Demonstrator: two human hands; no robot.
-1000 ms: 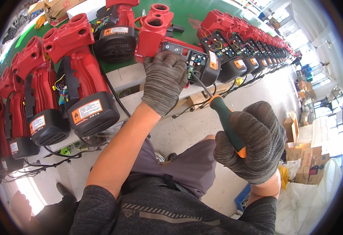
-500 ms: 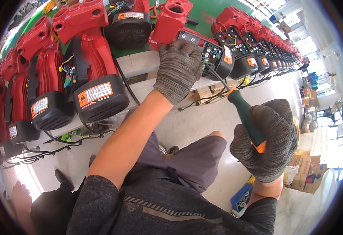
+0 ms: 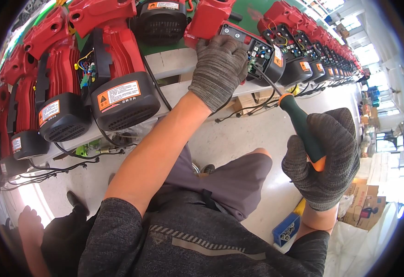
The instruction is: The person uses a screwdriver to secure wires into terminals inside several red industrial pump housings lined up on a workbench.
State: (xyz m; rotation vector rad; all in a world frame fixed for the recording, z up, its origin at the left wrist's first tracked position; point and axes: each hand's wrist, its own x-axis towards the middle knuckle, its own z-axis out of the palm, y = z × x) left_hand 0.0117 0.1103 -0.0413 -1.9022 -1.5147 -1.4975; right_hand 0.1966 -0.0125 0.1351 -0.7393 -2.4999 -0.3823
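My left hand (image 3: pixel 221 69), in a grey knitted glove, grips the side of a red motor unit (image 3: pixel 209 19) with its fingers curled over the body. Beside those fingers, the unit's open wiring box (image 3: pixel 260 51) shows a circuit board and terminals; its black end cover carries an orange-and-white label. In my gloved right hand (image 3: pixel 335 159) is a screwdriver (image 3: pixel 299 119) with a dark green handle and orange ends, the fingers wrapped round it. Its shaft slants up-left, and the tip reaches the terminals. The exact contact point is too small to make out.
More red motor units (image 3: pixel 119 55) with black covers line the bench on the left, and another long row (image 3: pixel 303 51) runs away right. Black cables (image 3: pixel 54 168) hang below the bench edge. A blue bin (image 3: pixel 286 229) of metal parts and cardboard boxes (image 3: pixel 363 203) stand lower right. Another person's arm (image 3: pixel 30 231) shows lower left.
The bench, the motors and both hands sit slightly further right in the picture, as the whole view has shifted. Screwdriver and grip look the same, the tip still at the terminals.
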